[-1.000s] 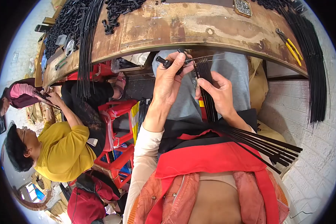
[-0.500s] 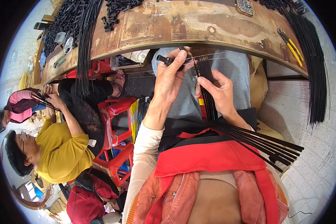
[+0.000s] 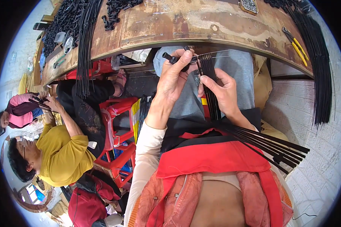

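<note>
In my left hand a black spool-shaped plastic part, like an umbrella runner, is gripped between thumb and fingers. Thin metal wire runs from that part past the tops of several thin black rods, like umbrella ribs. Two wire ends stick out to the right, spread apart. My right hand closes on the upper part of the rods, thumb on top, its fingertips partly hidden behind them. Below, the bundle hangs toward my lap. More black rods lie across my lap, pointing right.
A worn wooden table edges the space beyond my hands. On it lie yellow-handled pliers, a small tray of metal bits and a heap of black plastic parts. Rod bundles overhang its edge. Red stools and co-workers are left.
The wire ends at the right have spread into two separate strands, one tilted upward. The black plastic part has shifted slightly right. My right hand has barely moved.
</note>
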Demonstrator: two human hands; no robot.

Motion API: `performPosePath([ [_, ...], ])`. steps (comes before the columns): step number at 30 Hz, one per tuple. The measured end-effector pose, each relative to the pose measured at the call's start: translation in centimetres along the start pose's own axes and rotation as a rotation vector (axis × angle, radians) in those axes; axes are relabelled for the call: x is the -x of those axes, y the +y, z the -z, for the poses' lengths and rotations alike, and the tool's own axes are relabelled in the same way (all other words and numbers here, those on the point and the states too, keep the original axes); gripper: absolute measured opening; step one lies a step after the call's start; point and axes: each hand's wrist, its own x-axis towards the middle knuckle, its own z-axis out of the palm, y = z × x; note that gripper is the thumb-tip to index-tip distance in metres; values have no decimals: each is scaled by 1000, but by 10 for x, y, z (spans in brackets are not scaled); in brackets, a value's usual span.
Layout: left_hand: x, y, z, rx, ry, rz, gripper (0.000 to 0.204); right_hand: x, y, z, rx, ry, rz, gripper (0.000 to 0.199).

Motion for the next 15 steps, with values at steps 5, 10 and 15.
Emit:
performPosePath([
  [5,-1,1,-1,5,-10,11,16,0,-1,-1,24,4,15,19],
  [10,-3,3,1,-19,-8,-10,15,0,-1,-6,33,47,28,18],
  [15,0,10,1,-86,-18,-44,15,0,2,-9,42,58,47,17],
])
